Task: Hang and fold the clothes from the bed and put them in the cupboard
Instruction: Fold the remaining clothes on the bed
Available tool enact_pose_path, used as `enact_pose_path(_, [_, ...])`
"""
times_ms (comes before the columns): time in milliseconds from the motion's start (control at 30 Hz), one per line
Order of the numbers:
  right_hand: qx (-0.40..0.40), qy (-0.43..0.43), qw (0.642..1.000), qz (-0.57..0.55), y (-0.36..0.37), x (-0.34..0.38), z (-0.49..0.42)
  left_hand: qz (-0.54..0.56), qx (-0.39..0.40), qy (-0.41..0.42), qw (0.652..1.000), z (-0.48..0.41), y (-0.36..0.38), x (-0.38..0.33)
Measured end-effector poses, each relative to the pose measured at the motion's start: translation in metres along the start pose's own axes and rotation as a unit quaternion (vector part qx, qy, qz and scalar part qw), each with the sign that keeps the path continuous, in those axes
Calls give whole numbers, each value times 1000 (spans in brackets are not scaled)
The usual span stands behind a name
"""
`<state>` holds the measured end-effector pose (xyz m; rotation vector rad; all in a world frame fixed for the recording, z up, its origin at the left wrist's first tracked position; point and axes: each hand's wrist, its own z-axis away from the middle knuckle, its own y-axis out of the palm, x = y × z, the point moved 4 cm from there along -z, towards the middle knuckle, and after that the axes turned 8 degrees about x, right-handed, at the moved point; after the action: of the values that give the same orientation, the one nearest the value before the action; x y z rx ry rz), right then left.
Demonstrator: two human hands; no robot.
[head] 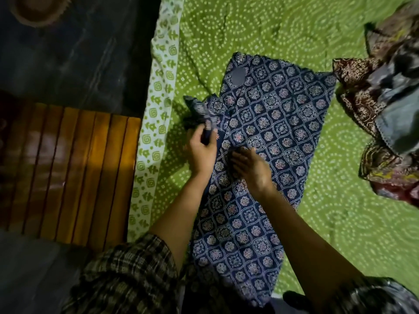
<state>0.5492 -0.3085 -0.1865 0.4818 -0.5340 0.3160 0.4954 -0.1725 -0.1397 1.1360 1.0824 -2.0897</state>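
While the fingers (196, 136) of your left hand (201, 152) are curled round the bunched sleeve (199, 109) of the blue printed garment (272, 114), your right hand (251, 168) lies just beside it, fingers straight, resting on the cloth near the middle and gripping nothing; I judge you are in the folding step, bringing the sleeve in over the body; the next move calls for laying that sleeve flat across the front while the right hand pins the fold line, so the thin cloth does not drag; the garment lies spread lengthwise on the bed (340, 223), on its green dotted sheet (249, 30), near the white printed border (158, 105); a heap of other clothes (385, 114) sits well apart at the right, not yet folded; beyond the border stands a slatted wooden piece (68, 166) on a dark floor (68, 53); the light is dim, and the cupboard is not in view.
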Motion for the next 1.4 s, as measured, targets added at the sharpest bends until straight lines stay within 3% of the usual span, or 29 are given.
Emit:
enact_pose_path(33, [-54,-16,998,-24,-7,3,3,-68,55,49,995,8,11,-3])
enact_pose_path(100, [-163,-36,985,-48,-25,6,9,-205,192,120,952,25,39,1])
enact_pose_path(167, [-226,-36,972,-54,-42,7,15,-263,276,128,916,42,58,12])
enact_pose_path(333, [-231,-55,971,-35,-65,6,21,-250,180,70,949,55,53,34])
enact_pose_path(533, [-212,-72,972,65,-60,8,18,-239,177,47,954,54,49,39])
enact_pose_path(667, [-156,-52,986,-6,-50,10,17,-177,160,41,970,58,48,35])
enact_pose_path(800, [-98,-82,985,-118,-59,9,22,-146,161,120,969,68,47,32])
enact_pose_path(867, [-144,-74,977,-140,-69,-3,30,-123,198,82,969,72,53,38])
enact_pose_path(933, [-181,-76,971,-134,-76,-15,38,-54,232,-30,971,76,59,44])
enact_pose_path(1000, [-180,-84,972,-124,-77,-22,43,8,271,-142,952,82,69,48])
enact_pose_path(1067, [-176,-94,972,-126,-75,-23,47,-2,312,-178,933,87,77,49])
enact_pose_path(1133, [-191,-95,965,-150,-77,-23,48,-73,333,-127,931,89,81,42])
enact_pose_path(1167, [-200,-91,962,-163,-80,-24,49,-142,345,-56,926,91,82,36])
enact_pose_path(1200, [-211,-85,959,-168,-82,-23,52,-217,363,27,906,95,85,32])
enact_pose_path(1267, [-221,-86,953,-186,-90,-27,58,-321,430,147,831,109,95,33])
enact_pose_path(1333, [-246,-81,953,-154,-95,-31,67,-348,510,145,773,125,102,42])
enact_pose_path(1400, [-285,-72,951,-91,-100,-36,75,-301,544,96,778,133,102,50])
